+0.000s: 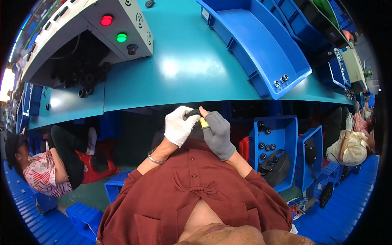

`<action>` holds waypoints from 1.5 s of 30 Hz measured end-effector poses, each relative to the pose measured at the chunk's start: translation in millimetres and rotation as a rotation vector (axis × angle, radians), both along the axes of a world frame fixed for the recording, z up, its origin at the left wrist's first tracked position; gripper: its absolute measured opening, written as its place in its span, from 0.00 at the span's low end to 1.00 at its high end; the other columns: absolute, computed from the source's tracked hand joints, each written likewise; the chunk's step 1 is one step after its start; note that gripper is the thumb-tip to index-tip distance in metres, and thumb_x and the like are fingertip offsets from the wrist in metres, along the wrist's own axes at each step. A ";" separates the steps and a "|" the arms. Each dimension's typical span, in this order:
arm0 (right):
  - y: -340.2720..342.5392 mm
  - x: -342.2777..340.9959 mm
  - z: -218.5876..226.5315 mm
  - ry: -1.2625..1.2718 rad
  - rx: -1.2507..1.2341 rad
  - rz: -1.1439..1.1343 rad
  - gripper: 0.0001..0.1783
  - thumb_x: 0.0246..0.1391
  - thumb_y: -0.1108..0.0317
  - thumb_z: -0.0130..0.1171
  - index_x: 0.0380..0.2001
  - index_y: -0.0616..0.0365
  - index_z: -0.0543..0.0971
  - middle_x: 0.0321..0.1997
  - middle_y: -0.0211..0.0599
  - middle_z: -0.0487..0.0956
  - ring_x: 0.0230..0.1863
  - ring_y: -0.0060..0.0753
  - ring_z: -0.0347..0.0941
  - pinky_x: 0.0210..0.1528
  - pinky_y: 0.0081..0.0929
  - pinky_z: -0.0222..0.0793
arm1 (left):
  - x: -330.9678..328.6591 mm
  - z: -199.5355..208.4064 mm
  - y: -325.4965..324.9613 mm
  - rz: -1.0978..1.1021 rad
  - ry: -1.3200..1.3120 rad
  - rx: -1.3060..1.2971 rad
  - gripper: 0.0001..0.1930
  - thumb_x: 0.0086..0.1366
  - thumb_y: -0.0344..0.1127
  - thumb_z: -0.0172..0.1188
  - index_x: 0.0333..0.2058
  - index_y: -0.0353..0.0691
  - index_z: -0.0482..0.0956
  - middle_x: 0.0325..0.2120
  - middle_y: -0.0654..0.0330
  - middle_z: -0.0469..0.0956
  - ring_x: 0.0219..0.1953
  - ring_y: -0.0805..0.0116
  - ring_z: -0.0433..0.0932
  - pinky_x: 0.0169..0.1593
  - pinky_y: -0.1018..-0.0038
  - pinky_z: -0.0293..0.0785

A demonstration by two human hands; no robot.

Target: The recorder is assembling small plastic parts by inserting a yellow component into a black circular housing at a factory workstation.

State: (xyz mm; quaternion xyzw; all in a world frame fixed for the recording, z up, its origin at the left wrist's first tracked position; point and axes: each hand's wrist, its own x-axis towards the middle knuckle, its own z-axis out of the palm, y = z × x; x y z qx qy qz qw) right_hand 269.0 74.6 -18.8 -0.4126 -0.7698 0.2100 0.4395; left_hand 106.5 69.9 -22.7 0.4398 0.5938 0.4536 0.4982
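Observation:
In front of my chest, just off the table's near edge, both hands meet at a small black round part [193,113], mostly covered by fingers. My left hand [178,125], in a white glove, is closed on it between thumb and fingers. On its other side is my right hand [219,134], in a grey glove with a bare index fingertip, its finger and thumb pinching the part too. Yellow wrapping [203,123] shows at the right thumb. Whether the part is a wheel or a plain ring cannot be made out.
A grey machine housing [134,24] with red and green lamps stands on the teal table [183,49], black wheels [83,79] heaped in its opening. A blue bin [261,41] holds several metal pieces [281,80]. Right of me, a blue crate [289,143] contains wheels and a bag. Seated people flank me.

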 end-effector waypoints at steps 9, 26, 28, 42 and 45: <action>-1.6 1.8 -2.5 0.481 -0.515 -0.009 0.27 0.58 0.85 0.52 0.62 0.65 0.73 0.47 0.31 0.78 0.49 0.20 0.73 0.53 0.17 0.68 | -4.9 -1.0 3.3 -0.168 0.063 0.019 0.12 0.61 0.28 0.68 0.42 0.31 0.81 0.33 0.60 0.83 0.34 0.78 0.79 0.40 0.78 0.76; -4.2 2.3 -13.7 0.275 -0.341 -0.032 0.26 0.57 0.86 0.53 0.59 0.64 0.75 0.46 0.34 0.78 0.45 0.21 0.74 0.48 0.19 0.72 | 2.2 -17.5 -2.4 -0.125 -0.060 -0.098 0.08 0.63 0.25 0.65 0.40 0.29 0.81 0.30 0.58 0.84 0.30 0.75 0.82 0.36 0.78 0.79; -6.0 1.0 -14.8 0.566 -0.603 -0.020 0.25 0.58 0.85 0.53 0.60 0.64 0.75 0.45 0.31 0.77 0.45 0.18 0.73 0.48 0.18 0.71 | 0.2 -16.4 -1.5 -0.147 -0.077 -0.089 0.09 0.63 0.25 0.65 0.42 0.29 0.81 0.31 0.59 0.84 0.32 0.75 0.82 0.38 0.78 0.78; -7.9 10.6 -11.5 0.431 -0.640 0.118 0.29 0.56 0.76 0.60 0.63 0.64 0.71 0.62 0.37 0.72 0.59 0.25 0.71 0.59 0.24 0.69 | -3.2 -28.5 -13.4 -0.086 -0.680 -0.349 0.15 0.69 0.37 0.64 0.48 0.34 0.82 0.36 0.65 0.79 0.35 0.78 0.74 0.39 0.80 0.69; -4.7 16.9 -17.7 0.322 -0.540 0.158 0.31 0.52 0.73 0.66 0.61 0.63 0.73 0.60 0.38 0.73 0.57 0.28 0.73 0.58 0.25 0.70 | -2.1 -23.8 -13.5 -0.199 -0.801 -0.408 0.14 0.69 0.38 0.63 0.47 0.35 0.82 0.38 0.65 0.79 0.37 0.77 0.73 0.42 0.77 0.70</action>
